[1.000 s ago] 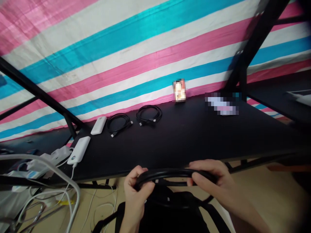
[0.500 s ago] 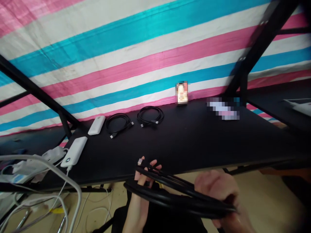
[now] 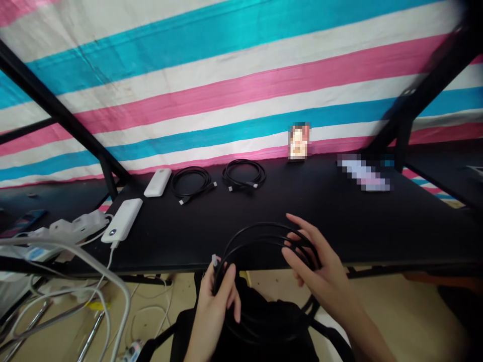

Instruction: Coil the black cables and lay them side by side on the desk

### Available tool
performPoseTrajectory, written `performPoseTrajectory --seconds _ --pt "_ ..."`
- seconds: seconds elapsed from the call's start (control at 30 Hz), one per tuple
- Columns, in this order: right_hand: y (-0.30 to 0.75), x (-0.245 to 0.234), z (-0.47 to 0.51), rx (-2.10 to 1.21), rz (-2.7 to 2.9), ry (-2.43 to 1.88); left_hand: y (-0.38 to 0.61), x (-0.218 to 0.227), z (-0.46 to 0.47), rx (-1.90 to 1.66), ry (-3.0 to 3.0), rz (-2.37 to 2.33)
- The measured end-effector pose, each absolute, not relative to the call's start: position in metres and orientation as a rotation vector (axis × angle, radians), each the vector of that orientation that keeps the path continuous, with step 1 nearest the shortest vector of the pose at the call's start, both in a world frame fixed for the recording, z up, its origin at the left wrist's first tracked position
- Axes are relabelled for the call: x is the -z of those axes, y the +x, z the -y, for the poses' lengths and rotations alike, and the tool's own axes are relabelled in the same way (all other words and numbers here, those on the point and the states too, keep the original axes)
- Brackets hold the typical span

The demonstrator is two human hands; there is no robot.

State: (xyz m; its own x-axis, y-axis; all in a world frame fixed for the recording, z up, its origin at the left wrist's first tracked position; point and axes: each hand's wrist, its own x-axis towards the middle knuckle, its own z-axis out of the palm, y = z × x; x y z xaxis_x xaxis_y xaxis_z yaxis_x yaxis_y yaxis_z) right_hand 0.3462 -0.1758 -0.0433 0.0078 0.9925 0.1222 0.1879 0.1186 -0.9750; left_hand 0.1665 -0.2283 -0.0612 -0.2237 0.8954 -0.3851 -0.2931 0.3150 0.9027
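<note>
Black cable coil (image 3: 260, 224) hangs in loose loops between the two hands, at the table's near edge and partly below it. On my feed the left hand (image 3: 219, 294) is closed around the coil's left side, a pale connector (image 3: 215, 260) poking up above its fingers. I see the right hand (image 3: 320, 269) partly open, fingers spread and bent, with strands running between thumb and fingers. Farther out, on the black table (image 3: 294, 201), I have two coiled cables lying side by side: left cable (image 3: 191, 195) and right cable (image 3: 245, 184). To their left lie a far white power bank (image 3: 157, 182) and a near white power bank (image 3: 122, 220), a white lead (image 3: 110, 261) plugged into the near one. At far right, I get two blurred items I cannot identify. Behind the table hangs a striped sheet (image 3: 226, 103).
</note>
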Motion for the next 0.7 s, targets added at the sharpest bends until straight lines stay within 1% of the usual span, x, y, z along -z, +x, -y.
performPoseTrajectory --seconds 0.1,0.2,0.3,0.4,0.53,0.7 --pt "0.343 0.04 0.178 -0.966 1.574 -1.198 0.164 0.066 0.234 -1.178 0.659 -1.432" --pt "0.338 0.039 0.18 -0.875 1.604 -1.233 0.164 0.066 0.236 -1.169 0.651 -1.434" --pt "0.335 0.04 0.18 -0.724 1.581 -1.298 0.161 0.062 0.236 -1.181 0.56 -1.327" --pt "0.335 0.038 0.179 -0.644 1.679 -1.236 0.153 0.055 0.237 -1.131 0.449 -1.17" --pt "0.337 0.035 0.176 -0.602 1.777 -1.187 0.146 0.049 0.238 -1.037 0.369 -1.063" --pt "0.33 0.035 0.178 -0.698 1.836 -1.243 0.154 0.048 0.237 -0.984 0.425 -1.031"
